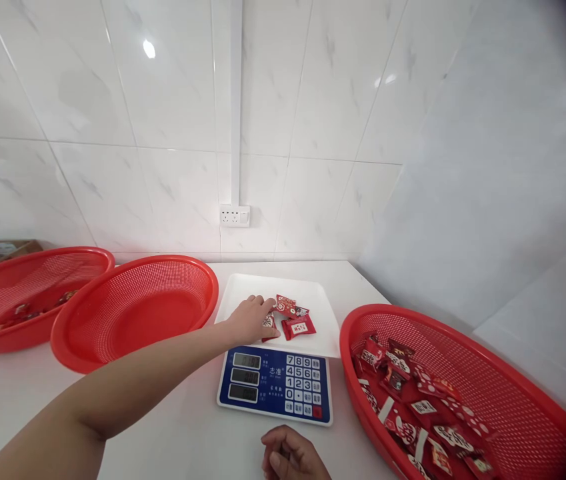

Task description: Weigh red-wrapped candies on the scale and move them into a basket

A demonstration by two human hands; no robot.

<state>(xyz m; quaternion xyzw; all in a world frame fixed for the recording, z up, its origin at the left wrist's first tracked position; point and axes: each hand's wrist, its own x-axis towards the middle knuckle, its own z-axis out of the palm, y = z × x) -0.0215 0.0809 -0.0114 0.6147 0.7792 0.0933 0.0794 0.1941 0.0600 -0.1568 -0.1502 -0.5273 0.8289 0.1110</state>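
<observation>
White tiles back the table; left, two red baskets, then left hand touching a packet beside others on the scale, can't tell if gripping, right hand half-uncurled nearby, third basket holding more packets

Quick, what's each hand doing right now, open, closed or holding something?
Left hand: at a red packet on the white tray; grip can't be told.
Right hand: fingers curled; can't tell if it holds anything.

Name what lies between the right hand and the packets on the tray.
The blue keypad panel, then the near edge of the white tray, in the head view.
</observation>
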